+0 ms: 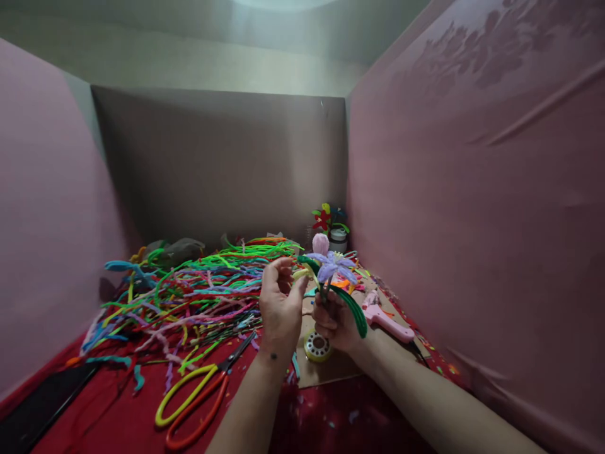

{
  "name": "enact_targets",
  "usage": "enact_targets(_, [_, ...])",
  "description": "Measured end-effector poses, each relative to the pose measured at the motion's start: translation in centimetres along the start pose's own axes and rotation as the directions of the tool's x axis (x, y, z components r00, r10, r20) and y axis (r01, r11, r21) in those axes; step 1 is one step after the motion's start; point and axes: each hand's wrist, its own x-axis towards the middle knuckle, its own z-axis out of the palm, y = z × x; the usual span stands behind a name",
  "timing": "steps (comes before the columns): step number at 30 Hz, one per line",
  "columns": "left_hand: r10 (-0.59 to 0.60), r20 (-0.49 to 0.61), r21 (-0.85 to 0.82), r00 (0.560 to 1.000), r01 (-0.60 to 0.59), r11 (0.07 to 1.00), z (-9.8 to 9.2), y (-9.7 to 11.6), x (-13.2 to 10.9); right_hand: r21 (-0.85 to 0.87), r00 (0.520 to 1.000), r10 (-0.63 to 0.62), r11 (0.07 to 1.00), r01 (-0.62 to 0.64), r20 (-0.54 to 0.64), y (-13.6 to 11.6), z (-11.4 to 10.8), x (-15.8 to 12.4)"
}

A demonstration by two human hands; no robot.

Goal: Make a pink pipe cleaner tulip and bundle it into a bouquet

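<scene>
My right hand (332, 321) is wrapped round the stems of a pipe-cleaner flower bunch. The bunch has a purple flower (333, 268) with pale stamens, a pink bud (320, 244) above it, and a long dark green leaf (352, 309) hanging over my right wrist. At the bunch's left side, my left hand (283, 302) has its thumb against a pale yellow piece (302, 273), its fingers curled above. A tape roll (317, 345) lies on the cardboard (326, 375) below my hands.
Many colourful pipe cleaners (203, 284) spread across the left. Yellow and red-handled scissors (189, 403) lie in front of them. To the right is a pink glue gun (390, 325). A pot (338, 241) with flowers stands at the back. A black object (42, 403) lies at far left.
</scene>
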Motion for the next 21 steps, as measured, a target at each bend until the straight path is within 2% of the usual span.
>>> enact_targets(4, [0.142, 0.197, 0.080, 0.970, -0.160, 0.984, -0.3, 1.3, 0.9, -0.001, 0.998, 0.031, 1.000, -0.031, 0.048, 0.2, 0.1, -0.1])
enact_targets(6, [0.211, 0.215, 0.047, 0.953, -0.226, 0.973, -0.4, 1.3, 0.8, -0.003, 0.999, 0.031, 1.000, -0.031, 0.039, 0.1, 0.4, -0.2])
enact_targets(9, [0.290, 0.163, -0.048, 0.943, -0.286, 0.957, -0.7, 0.7, 0.3, 0.000, 0.999, 0.043, 0.999, -0.043, 0.028, -0.4, 0.8, -0.5])
enact_targets(12, [0.247, 0.154, -0.147, 0.957, -0.225, 0.963, -1.2, 0.0, -0.1, 0.033, 0.996, 0.060, 0.998, -0.062, 0.060, -0.8, 0.7, -0.7])
enact_targets(16, [0.128, 0.165, -0.169, 0.978, -0.100, 0.981, -1.8, -0.7, 0.4, 0.070, 0.996, 0.028, 0.997, -0.034, 0.086, -1.2, 0.7, -0.9])
enact_targets(21, [-0.050, 0.140, -0.155, 0.989, 0.071, 0.985, -2.1, -1.3, 1.0, -0.007, 0.999, -0.032, 0.999, 0.032, 0.007, -1.6, 1.0, -0.6])
